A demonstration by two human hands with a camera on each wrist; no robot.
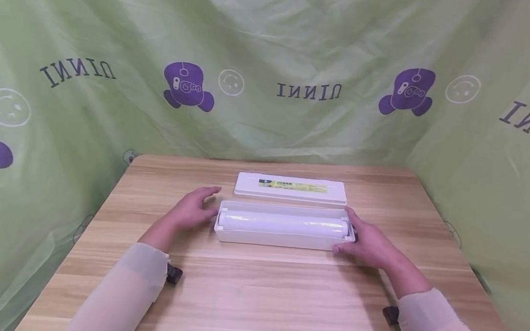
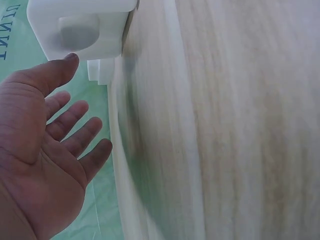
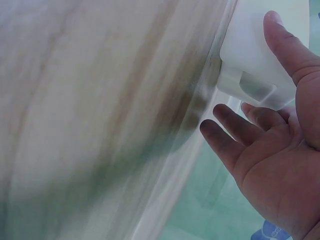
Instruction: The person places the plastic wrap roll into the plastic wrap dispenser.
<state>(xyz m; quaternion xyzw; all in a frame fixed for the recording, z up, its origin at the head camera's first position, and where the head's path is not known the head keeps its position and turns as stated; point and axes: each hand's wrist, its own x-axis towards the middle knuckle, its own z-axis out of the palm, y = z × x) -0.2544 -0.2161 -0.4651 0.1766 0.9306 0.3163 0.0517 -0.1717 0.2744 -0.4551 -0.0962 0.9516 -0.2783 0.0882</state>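
Observation:
In the head view a long white plastic box [image 1: 278,240] stands with its open side up on the table. Inside lies a shiny white roll that looks like cling film [image 1: 284,223]. The box's white lid [image 1: 245,184], with a yellow-green label, lies just behind it. My left hand [image 1: 191,210] is at the left end, fingers spread and loosely bent, thumb tip close to the end wall [image 2: 77,32]. My right hand [image 1: 370,243] straddles the right end, thumb along the front face [image 3: 250,30] and forefinger at the back corner; its other fingers extend loosely, holding nothing.
The wood-grain table [image 1: 255,298] reaches toward me in front of the box. Green printed curtains [image 1: 273,43] hang behind it and at both sides. A dark wrist device [image 1: 174,274] sits by the left sleeve, another [image 1: 391,315] by the right sleeve.

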